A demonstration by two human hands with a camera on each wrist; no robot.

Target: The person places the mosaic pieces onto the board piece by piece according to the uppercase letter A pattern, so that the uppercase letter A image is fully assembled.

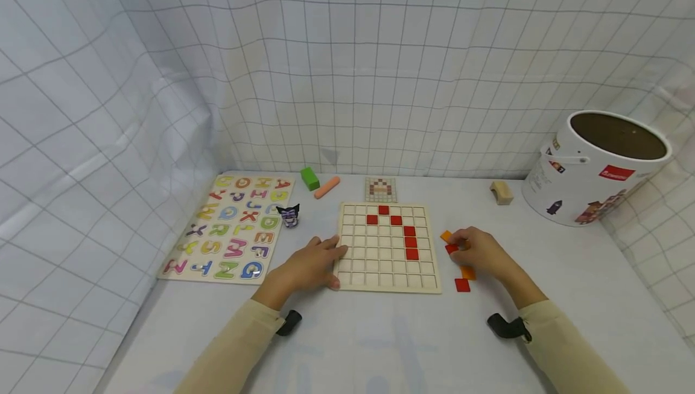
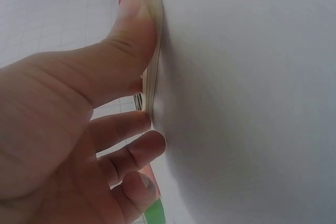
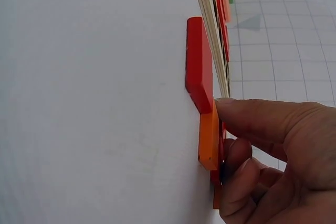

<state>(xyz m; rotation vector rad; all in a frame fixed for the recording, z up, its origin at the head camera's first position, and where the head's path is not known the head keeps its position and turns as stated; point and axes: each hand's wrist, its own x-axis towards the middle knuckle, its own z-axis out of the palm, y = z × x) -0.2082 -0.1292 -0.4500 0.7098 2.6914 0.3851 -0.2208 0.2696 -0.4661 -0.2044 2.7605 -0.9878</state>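
Note:
A pale wooden grid board point(image 1: 374, 267) lies flat, with several red square tiles point(image 1: 411, 242) set in its cells. At the board's left edge my left hand point(image 1: 312, 264) rests, its thumb point(image 2: 134, 30) against the side and the fingertips at the rim. My right hand point(image 1: 480, 252) is right of the board, pinching a red tile point(image 1: 451, 249) between thumb and fingers; the fingers partly hide it. Around that hand lie loose tiles: an orange tile point(image 1: 446, 236) beyond it, another orange tile point(image 1: 468, 273) and a red tile point(image 1: 462, 285) nearer me.
Behind the board lies a small pattern card point(image 1: 380, 190). To the left are an alphabet puzzle board point(image 1: 217, 249), a small dark figure point(image 1: 290, 216), a green block point(image 1: 310, 178) and an orange stick point(image 1: 327, 187). A wooden arch block point(image 1: 501, 192) and white bucket point(image 1: 564, 195) stand back right.

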